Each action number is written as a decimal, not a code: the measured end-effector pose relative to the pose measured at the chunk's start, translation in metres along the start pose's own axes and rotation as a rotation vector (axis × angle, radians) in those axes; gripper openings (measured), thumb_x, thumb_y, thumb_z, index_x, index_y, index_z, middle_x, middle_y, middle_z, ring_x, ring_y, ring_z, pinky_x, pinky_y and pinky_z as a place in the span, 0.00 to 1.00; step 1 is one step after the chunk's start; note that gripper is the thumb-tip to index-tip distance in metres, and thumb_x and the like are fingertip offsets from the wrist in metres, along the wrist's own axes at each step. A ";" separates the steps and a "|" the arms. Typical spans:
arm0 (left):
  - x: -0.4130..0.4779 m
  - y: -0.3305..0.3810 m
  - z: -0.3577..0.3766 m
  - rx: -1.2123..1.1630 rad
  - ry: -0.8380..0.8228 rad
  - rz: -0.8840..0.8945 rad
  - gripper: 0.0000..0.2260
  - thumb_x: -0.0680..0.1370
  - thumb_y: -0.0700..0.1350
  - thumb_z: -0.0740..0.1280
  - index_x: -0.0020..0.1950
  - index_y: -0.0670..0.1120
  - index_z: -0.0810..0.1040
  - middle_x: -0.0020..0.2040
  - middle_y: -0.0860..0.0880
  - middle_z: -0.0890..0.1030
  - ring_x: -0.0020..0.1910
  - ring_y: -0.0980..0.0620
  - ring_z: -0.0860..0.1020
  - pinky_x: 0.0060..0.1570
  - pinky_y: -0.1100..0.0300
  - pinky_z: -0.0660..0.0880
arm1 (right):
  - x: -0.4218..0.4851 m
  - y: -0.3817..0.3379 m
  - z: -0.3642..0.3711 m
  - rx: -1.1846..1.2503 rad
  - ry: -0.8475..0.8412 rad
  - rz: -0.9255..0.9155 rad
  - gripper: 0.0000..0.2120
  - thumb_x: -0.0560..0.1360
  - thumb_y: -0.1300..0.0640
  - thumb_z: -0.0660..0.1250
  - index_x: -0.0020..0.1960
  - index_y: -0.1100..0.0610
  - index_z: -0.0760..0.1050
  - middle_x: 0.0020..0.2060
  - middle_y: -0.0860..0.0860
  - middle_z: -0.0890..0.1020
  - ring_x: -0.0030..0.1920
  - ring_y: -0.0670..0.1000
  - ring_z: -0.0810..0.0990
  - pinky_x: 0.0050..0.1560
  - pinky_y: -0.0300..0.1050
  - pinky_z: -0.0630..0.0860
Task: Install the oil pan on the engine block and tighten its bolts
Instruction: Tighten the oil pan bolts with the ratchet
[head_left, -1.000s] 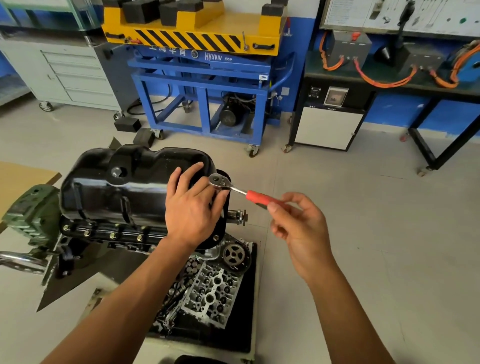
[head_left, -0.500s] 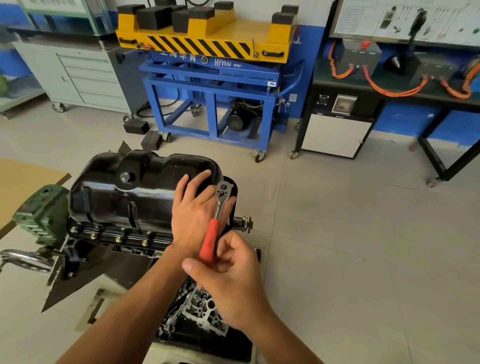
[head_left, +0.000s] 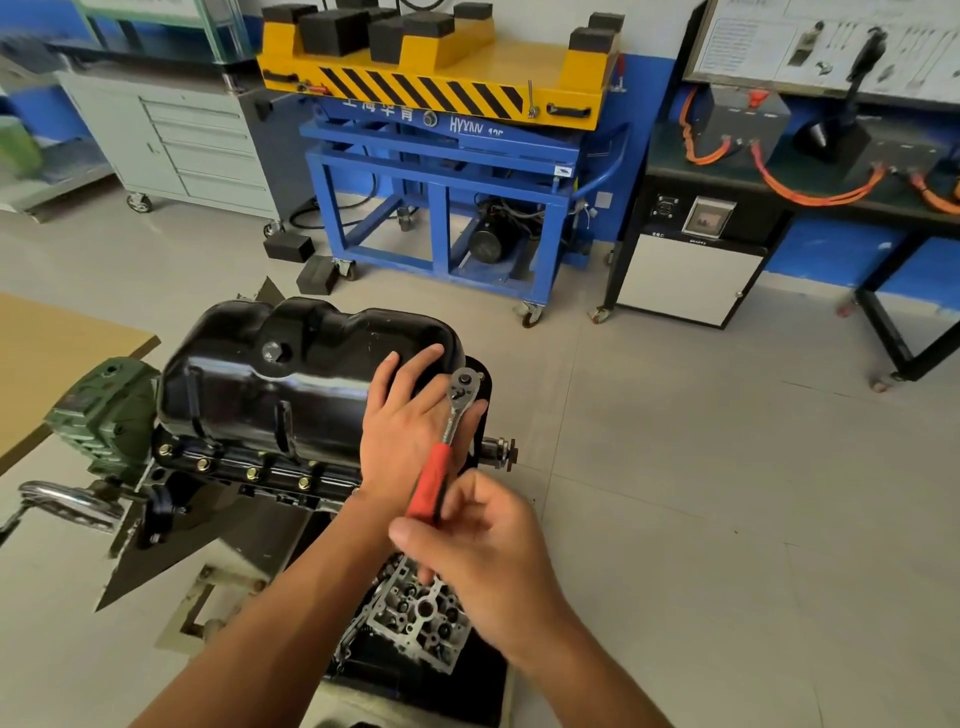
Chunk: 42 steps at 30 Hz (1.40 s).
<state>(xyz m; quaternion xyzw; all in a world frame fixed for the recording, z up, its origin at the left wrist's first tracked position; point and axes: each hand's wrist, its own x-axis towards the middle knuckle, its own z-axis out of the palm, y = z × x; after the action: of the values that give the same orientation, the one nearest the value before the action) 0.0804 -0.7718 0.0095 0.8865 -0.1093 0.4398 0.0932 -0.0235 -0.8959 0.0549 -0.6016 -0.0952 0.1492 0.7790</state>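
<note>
My left hand (head_left: 410, 421) lies flat, fingers (head_left: 387, 374) straight, on the pan (head_left: 291, 384), steadying it on the block (head_left: 283, 496) at ten o'clock. My right hand (head_left: 478, 545) wraps the ratchet (head_left: 447, 447), its head at the pan's three o'clock end, likely for tightening there.

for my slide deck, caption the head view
Left hand rests on the black oil pan; right hand grips a red-handled ratchet.

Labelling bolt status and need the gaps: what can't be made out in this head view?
Head view only.
- Bolt and socket under the ratchet head: hidden by that head and the left hand.
- Far-side flange bolts: behind the oil pan.
- Ratchet handle end: inside the right hand.
- Text on the wall chart: too small.
- Parts of the cylinder head: behind the left forearm.
</note>
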 end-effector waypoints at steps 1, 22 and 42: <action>-0.001 0.000 -0.001 0.012 -0.020 0.002 0.17 0.83 0.53 0.61 0.44 0.45 0.84 0.46 0.51 0.84 0.69 0.49 0.72 0.76 0.50 0.58 | -0.002 -0.005 -0.013 -0.047 -0.032 -0.002 0.15 0.66 0.58 0.79 0.38 0.56 0.71 0.33 0.59 0.80 0.30 0.53 0.77 0.35 0.46 0.77; -0.002 -0.002 -0.006 0.013 -0.046 0.055 0.17 0.84 0.51 0.60 0.45 0.45 0.84 0.48 0.50 0.84 0.70 0.46 0.71 0.76 0.48 0.57 | 0.127 -0.110 -0.169 -0.511 -0.493 0.294 0.25 0.67 0.58 0.77 0.63 0.58 0.76 0.34 0.54 0.81 0.34 0.48 0.79 0.38 0.40 0.77; -0.001 0.002 -0.004 0.019 0.026 0.058 0.12 0.83 0.50 0.63 0.43 0.46 0.79 0.44 0.51 0.81 0.68 0.44 0.74 0.74 0.46 0.60 | 0.082 -0.084 -0.151 -1.152 0.238 -0.450 0.18 0.67 0.38 0.73 0.49 0.50 0.84 0.32 0.41 0.81 0.31 0.41 0.78 0.33 0.42 0.77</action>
<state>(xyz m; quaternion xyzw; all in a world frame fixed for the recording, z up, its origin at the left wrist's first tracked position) 0.0764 -0.7727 0.0115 0.8780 -0.1294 0.4549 0.0732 0.1124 -1.0245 0.0942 -0.9022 -0.1975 -0.1616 0.3476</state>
